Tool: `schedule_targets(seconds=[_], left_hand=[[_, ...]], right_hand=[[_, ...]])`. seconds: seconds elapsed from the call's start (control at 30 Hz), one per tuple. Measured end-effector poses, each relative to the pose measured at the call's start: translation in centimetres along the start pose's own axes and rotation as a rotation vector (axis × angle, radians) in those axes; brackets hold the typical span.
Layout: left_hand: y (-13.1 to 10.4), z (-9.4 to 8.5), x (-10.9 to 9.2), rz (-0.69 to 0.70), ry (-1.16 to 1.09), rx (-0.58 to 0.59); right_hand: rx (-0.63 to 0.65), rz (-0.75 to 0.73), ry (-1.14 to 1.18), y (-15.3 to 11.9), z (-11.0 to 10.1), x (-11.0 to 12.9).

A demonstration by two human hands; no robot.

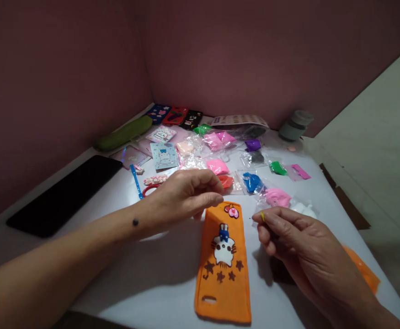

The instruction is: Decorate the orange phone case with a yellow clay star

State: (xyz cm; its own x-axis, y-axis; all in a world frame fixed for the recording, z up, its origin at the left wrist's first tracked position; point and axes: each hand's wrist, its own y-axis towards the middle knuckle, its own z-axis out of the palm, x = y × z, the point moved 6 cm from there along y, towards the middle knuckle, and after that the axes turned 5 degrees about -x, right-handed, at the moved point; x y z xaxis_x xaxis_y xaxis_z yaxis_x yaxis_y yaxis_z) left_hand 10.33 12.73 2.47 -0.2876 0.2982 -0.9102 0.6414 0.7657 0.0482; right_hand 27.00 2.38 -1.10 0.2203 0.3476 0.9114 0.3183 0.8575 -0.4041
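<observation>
An orange phone-case-shaped piece point(223, 292) lies lengthwise on the white table, decorated with a white cat face with a blue bow point(223, 250), brown stars and a pink and red shape near its far end. My left hand point(196, 194) hovers above and left of that far end, fingers curled together; whether it holds anything is hidden. To the right of the orange piece, my right hand point(296, 237) pinches a tiny yellow bit point(263, 216) between thumb and forefinger, raised over the table.
Bags of coloured clay, such as a blue one point(252, 182) and a pink one point(277, 197), spread beyond my hands. A black tablet-like slab point(66, 194) lies left, near a green pouch point(124, 133). At the back right stands a jar point(296, 125); red scissors point(151, 189) sit behind my left hand.
</observation>
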Motion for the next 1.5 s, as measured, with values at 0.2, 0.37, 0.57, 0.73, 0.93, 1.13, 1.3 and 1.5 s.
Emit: schedule_targets(seconds=[0.2, 0.37, 0.57, 0.73, 0.93, 1.13, 1.3, 1.5], left_hand=[[-0.9, 1.6, -0.7, 0.131, -0.063, 0.016], [-0.8, 0.3, -0.4, 0.089, -0.074, -0.125], [0.2, -1.2, 0.8, -0.048, -0.007, -0.207], [0.5, -0.4, 2.0, -0.116, 0.213, -0.101], [0.1, 0.4, 2.8, -0.177, 0.401, -0.038], [-0.1, 0.8, 3.3, -0.177, 0.454, -0.058], [0.0, 0.9, 3.6, -0.132, 0.484, -0.06], [-0.1, 1.2, 3.4, -0.132, 0.509, -0.028]], right_hand=[[0.107, 0.079, 0.076, -0.2, 1.1, -0.5], [0.12, 0.118, 0.139, 0.0, 0.9, -0.6], [0.082, 0.153, 0.252, 0.6, 0.3, -0.7], [0.06, 0.151, 0.268, 1.0, 0.2, -1.1], [0.027, 0.166, 0.313, 1.4, -0.6, -2.4], [0.09, 0.168, 0.215, 1.5, 0.4, -2.6], [0.141, 0.171, 0.153, 1.4, 0.9, -2.9], [0.189, 0.173, 0.136, 1.4, 1.2, -3.0]])
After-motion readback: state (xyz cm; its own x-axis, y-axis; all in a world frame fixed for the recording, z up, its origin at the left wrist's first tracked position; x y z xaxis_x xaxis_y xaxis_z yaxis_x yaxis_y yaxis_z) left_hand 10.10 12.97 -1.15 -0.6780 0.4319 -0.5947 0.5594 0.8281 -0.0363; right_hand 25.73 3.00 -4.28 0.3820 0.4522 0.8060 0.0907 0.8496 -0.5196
